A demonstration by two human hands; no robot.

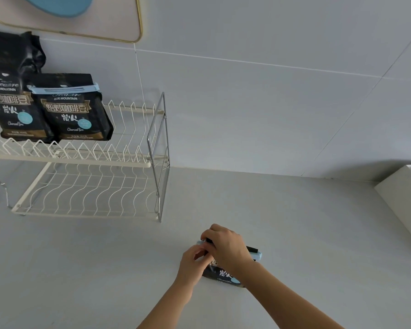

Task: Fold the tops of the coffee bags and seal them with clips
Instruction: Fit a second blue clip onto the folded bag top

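Right hand: clamped over the folded top of a coffee bag and its blue clip.
Left hand: fingers pinched at the clip's left end.
Bag: stood on the desk, at 5 o'clock.
Rack: at 10 o'clock, two more bags held, the right one clipped.

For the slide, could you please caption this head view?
Both hands press a pale blue clip onto a black coffee bag on the counter; two more wait on the white wire rack.

Three coffee bags (two racked); two blue clips; one wire rack; two hands.
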